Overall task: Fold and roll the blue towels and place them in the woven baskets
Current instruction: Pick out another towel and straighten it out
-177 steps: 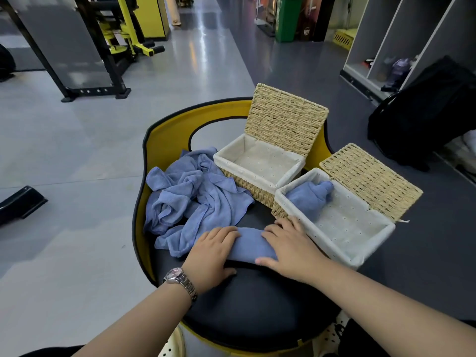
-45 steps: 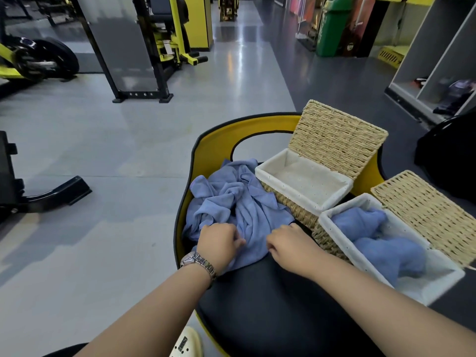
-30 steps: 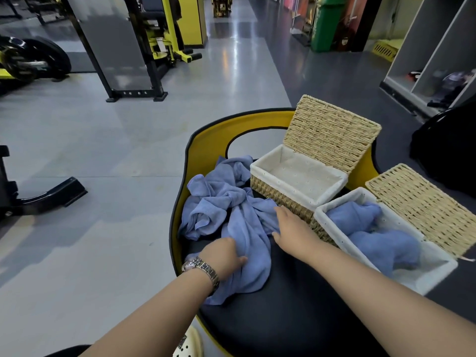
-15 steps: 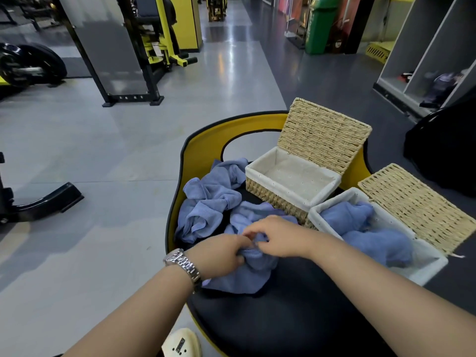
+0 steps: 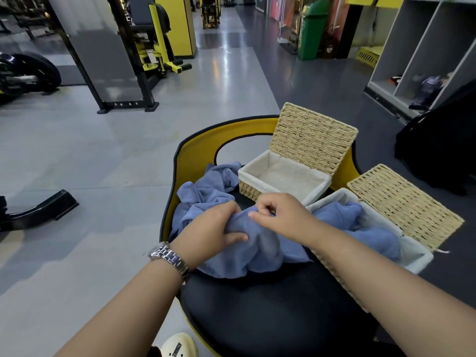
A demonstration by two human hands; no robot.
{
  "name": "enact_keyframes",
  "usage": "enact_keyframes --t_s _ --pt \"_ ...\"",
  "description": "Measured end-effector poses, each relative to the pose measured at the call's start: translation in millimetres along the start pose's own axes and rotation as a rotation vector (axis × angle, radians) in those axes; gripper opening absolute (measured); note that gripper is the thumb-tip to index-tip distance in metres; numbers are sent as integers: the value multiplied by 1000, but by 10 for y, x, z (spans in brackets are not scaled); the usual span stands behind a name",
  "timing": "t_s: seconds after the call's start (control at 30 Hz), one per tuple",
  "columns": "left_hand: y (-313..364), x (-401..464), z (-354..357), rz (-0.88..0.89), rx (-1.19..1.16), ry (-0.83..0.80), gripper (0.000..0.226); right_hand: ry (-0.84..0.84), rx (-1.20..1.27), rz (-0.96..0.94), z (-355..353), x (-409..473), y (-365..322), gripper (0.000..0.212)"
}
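Observation:
A crumpled blue towel (image 5: 257,251) lies on the black pad (image 5: 270,313). My left hand (image 5: 211,230) grips its left side with curled fingers. My right hand (image 5: 280,215) pinches a fold at its top. Behind them sits a heap of more blue towels (image 5: 203,191). The far woven basket (image 5: 280,176) stands open with only its white lining showing. The near woven basket (image 5: 412,256) on the right holds rolled blue towels (image 5: 365,228), partly hidden by my right forearm.
Both basket lids (image 5: 314,135) (image 5: 404,202) stand tilted open behind the baskets. A yellow rim (image 5: 195,153) rings the pad. Gym machines (image 5: 144,47) stand on the grey floor at the far left, and a black bag (image 5: 443,148) and shelves (image 5: 422,60) at the right.
Both hands pulled one towel off the heap toward me and gathered it; it now sits bunched on the pad between them. Earlier, a rolled towel went into the near basket.

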State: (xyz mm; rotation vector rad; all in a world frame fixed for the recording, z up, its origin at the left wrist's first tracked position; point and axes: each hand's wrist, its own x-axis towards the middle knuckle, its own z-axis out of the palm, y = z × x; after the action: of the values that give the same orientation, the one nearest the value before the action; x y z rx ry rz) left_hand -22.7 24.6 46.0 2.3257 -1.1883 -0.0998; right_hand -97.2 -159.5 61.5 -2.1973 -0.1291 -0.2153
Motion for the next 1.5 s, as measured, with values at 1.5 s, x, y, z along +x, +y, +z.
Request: enact_keyframes --t_s 1.5 --pt "-8 -146 -636 -299 89 558 32 544 -518 -127 -1061 -207 118 22"
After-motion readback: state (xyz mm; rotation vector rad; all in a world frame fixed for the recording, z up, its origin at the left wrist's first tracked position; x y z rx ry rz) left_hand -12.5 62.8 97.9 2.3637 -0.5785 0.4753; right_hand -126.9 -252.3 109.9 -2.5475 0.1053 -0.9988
